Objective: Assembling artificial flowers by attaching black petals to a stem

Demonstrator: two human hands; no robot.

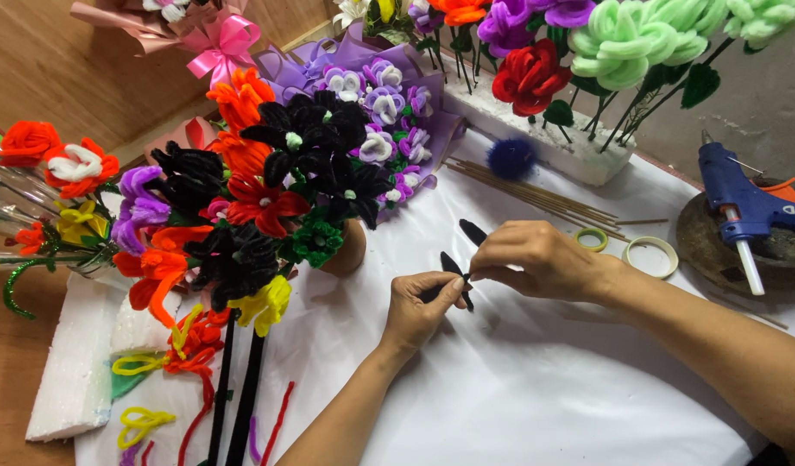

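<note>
Together, both hands pinch a black fuzzy pipe-cleaner piece (460,259) above the white-covered table (536,380).
Its looped ends run roughly up-right to down-left; the left hand (423,306) grips below, the right hand (536,259) above, their fingers hiding its middle, with a bouquet of pipe-cleaner flowers (242,207) just beside.

Probably craft workshop: pipe-cleaner flowers (268,185), glue gun (743,207)

No labels, signs or screens; purple wrapping paper (432,129) sheathes a bouquet at top centre; pink-ribboned wrap (156,22) top left
</note>
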